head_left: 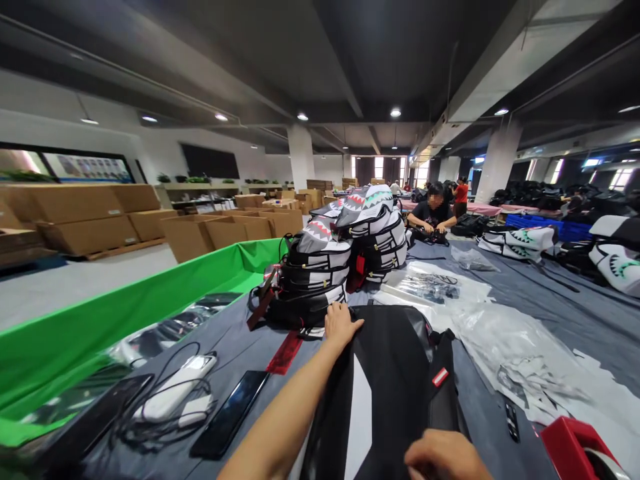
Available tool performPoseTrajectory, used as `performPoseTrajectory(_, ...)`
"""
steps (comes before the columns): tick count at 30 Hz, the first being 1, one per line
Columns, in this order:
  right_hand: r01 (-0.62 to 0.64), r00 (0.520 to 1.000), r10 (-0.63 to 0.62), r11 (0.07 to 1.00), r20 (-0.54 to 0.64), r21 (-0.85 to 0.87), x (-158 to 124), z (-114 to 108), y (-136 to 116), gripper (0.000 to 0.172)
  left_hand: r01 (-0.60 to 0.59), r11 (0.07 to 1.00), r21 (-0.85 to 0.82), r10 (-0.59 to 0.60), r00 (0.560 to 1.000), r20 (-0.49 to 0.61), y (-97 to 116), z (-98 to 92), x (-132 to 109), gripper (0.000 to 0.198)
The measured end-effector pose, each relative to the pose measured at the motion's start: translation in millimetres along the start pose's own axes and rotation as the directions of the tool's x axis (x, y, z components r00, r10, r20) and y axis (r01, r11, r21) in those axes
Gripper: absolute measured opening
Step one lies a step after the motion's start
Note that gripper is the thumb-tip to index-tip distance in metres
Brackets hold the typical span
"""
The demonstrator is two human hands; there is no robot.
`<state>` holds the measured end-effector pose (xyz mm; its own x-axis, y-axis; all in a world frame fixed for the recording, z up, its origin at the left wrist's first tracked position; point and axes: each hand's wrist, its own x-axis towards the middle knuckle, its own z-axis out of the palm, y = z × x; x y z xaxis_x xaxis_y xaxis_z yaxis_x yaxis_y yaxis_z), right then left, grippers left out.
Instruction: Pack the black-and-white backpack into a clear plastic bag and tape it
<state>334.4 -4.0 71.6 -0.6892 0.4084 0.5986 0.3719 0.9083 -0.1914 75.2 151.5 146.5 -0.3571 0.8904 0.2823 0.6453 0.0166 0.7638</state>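
Left hand (343, 327) flat on upper edge of black backpack (373, 393), right hand (445, 457) over its lower end. Shark-print backpacks (320, 267) stacked just beyond. On gray-covered table (575, 300), black phone (229, 413), white power bank (175, 390) with cables at left, red tape dispenser (575, 447) at right.

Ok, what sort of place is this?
Probably a backpack packing warehouse: piles of shark-print backpacks on grey-covered tables, stacked cardboard cartons, and a red tape dispenser.
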Motion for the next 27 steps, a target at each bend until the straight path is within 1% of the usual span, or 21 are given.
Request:
performPoseTrajectory(1,0.040,0.999,-0.040,0.998,0.006,0.049,14.7,-1.6,1.1,0.006,0.020,0.999,-0.039,-0.019,1.000,0.020,-4.7,1.3,12.3,0.032)
performPoseTrajectory(2,0.071,0.997,-0.073,0.995,0.019,0.065,28.9,-3.7,2.2,0.010,0.029,0.996,-0.083,-0.026,0.999,0.038,-11.7,-1.2,21.0,0.027)
performPoseTrajectory(4,0.107,0.991,-0.107,0.994,0.078,0.009,56.3,-8.0,9.1,0.015,0.059,0.978,-0.198,-0.046,0.996,0.070,-29.6,-16.6,30.1,0.029)
performPoseTrajectory(5,0.100,0.989,-0.096,0.995,0.116,-0.021,70.1,-8.9,16.7,0.015,0.077,0.961,-0.267,-0.056,0.995,0.085,-38.8,-27.8,31.4,0.032)
performPoseTrajectory(7,0.020,0.989,-0.014,0.999,0.146,-0.038,100.8,-4.5,39.7,0.018,0.110,0.902,-0.417,-0.068,0.991,0.114,-53.0,-51.6,29.4,0.042)
performPoseTrajectory(8,-0.032,0.991,0.035,0.999,0.132,-0.023,118.7,1.8,53.2,0.025,0.124,0.864,-0.489,-0.071,0.990,0.125,-57.2,-61.7,26.6,0.051)
performPoseTrajectory(9,-0.075,0.991,0.075,0.997,0.108,-0.006,138.3,11.0,66.3,0.037,0.136,0.823,-0.551,-0.073,0.988,0.134,-59.4,-69.3,23.1,0.059)
performPoseTrajectory(11,-0.118,0.990,0.115,0.992,0.083,0.035,181.5,35.2,86.4,0.057,0.156,0.749,-0.644,-0.078,0.986,0.148,-58.7,-76.2,14.6,0.070)
performPoseTrajectory(12,-0.122,0.988,0.115,0.990,0.099,0.064,203.3,48.3,92.4,0.061,0.165,0.717,-0.678,-0.079,0.985,0.155,-56.9,-76.1,10.2,0.072)
performPoseTrajectory(13,-0.118,0.985,0.105,0.988,0.136,0.096,223.8,60.7,95.9,0.060,0.172,0.687,-0.706,-0.077,0.983,0.165,-54.7,-74.7,6.0,0.072)
performPoseTrajectory(15,-0.088,0.970,0.051,0.986,0.240,0.143,257.0,80.2,98.7,0.049,0.183,0.641,-0.745,-0.064,0.980,0.186,-51.2,-71.1,-0.8,0.068)
performPoseTrajectory(17,-0.057,0.945,0.005,0.987,0.326,0.151,276.9,89.1,101.8,0.037,0.212,0.597,-0.774,-0.072,0.975,0.211,-50.8,-70.4,-4.9,0.061)
performPoseTrajectory(18,-0.056,0.938,0.005,0.989,0.347,0.135,281.8,89.1,104.3,0.034,0.231,0.569,-0.789,-0.089,0.971,0.220,-52.0,-71.6,-5.9,0.058)
performPoseTrajectory(20,-0.088,0.934,0.057,0.993,0.353,0.074,283.2,81.6,109.7,0.032,0.265,0.504,-0.822,-0.133,0.964,0.230,-56.5,-75.2,-5.5,0.053)
performPoseTrajectory(22,-0.148,0.933,0.141,0.989,0.330,-0.005,273.9,68.7,111.4,0.029,0.276,0.449,-0.850,-0.181,0.959,0.216,-60.5,-77.8,-2.9,0.051)
performPoseTrajectory(23,-0.176,0.927,0.177,0.984,0.331,-0.036,265.1,62.6,109.4,0.025,0.275,0.437,-0.856,-0.201,0.958,0.205,-61.2,-77.9,-1.1,0.050)
performPoseTrajectory(24,-0.199,0.916,0.206,0.978,0.345,-0.057,253.1,57.8,104.9,0.017,0.282,0.438,-0.854,-0.216,0.955,0.204,-60.7,-76.6,0.8,0.048)
performPoseTrajectory(25,-0.209,0.897,0.217,0.976,0.386,-0.065,237.7,55.0,97.8,0.008,0.297,0.461,-0.837,-0.219,0.951,0.217,-58.9,-73.8,2.9,0.047)
performPoseTrajectory(26,-0.196,0.871,0.198,0.979,0.450,-0.051,218.8,54.3,88.4,0.004,0.315,0.501,-0.806,-0.209,0.948,0.240,-56.0,-69.2,5.2,0.045)
performPoseTrajectory(27,-0.163,0.842,0.148,0.986,0.519,-0.017,196.6,55.7,76.9,0.009,0.333,0.550,-0.766,-0.189,0.943,0.274,-52.3,-62.7,7.6,0.045)
